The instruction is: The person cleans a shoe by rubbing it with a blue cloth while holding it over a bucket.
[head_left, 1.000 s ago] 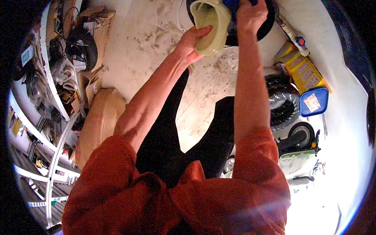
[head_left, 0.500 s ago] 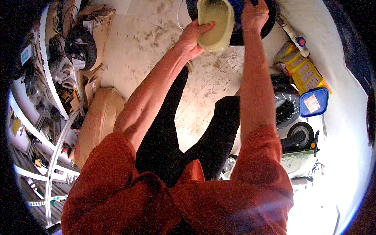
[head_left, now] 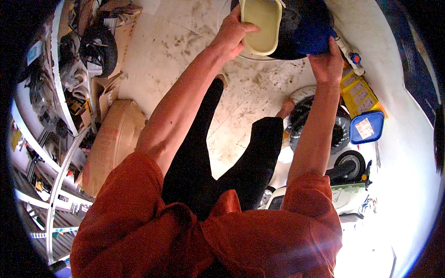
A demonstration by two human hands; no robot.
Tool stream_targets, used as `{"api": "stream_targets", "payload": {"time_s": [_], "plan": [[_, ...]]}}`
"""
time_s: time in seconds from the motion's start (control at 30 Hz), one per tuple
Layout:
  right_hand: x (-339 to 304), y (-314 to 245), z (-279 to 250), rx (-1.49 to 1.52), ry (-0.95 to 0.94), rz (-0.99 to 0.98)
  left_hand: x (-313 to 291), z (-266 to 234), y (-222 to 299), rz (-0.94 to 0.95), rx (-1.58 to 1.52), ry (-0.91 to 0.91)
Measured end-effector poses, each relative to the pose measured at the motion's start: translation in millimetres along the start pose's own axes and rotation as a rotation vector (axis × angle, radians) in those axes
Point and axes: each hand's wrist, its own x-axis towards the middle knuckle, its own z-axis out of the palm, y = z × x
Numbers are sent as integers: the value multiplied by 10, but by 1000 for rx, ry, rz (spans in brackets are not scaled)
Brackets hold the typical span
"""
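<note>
My left hand (head_left: 230,36) grips a pale yellow plastic tub (head_left: 260,28) by its left side, with the thumb over the rim. The tub is open toward me and looks hollow, with rounded corners. To its right, my right hand (head_left: 327,64) is closed on the lower edge of a dark blue piece (head_left: 315,41) that looks like cloth; I cannot be sure of its material. Behind both lies a round black thing (head_left: 289,25), partly covered by the tub and the blue piece and cut off by the upper edge.
Shelving (head_left: 60,185) full of odds and ends runs along the left, beside a long cardboard box (head_left: 113,143). On the right are a yellow package (head_left: 359,97), a blue lid (head_left: 367,127), and black wheels (head_left: 350,167). The pale floor (head_left: 181,51) is stained.
My right hand has moved right and nearer to me, and the blue piece with it, so more of it shows. The tub in my left hand has shifted slightly right and up.
</note>
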Motion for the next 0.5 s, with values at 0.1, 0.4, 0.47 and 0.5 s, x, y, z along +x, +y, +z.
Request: {"api": "stream_targets", "payload": {"time_s": [0.1, 0.4, 0.47, 0.5], "plan": [[-187, -257, 276, 703, 153, 278, -65, -122, 159, -121, -74, 52], [-339, -80, 363, 779, 169, 351, 89, -55, 398, -271, -199, 7], [-462, -183, 428, 792, 107, 302, 57, -34, 387, -290, -290, -76], [-496, -213, 466, 804, 47, 252, 40, -39, 384, -288, -289, -75]]}}
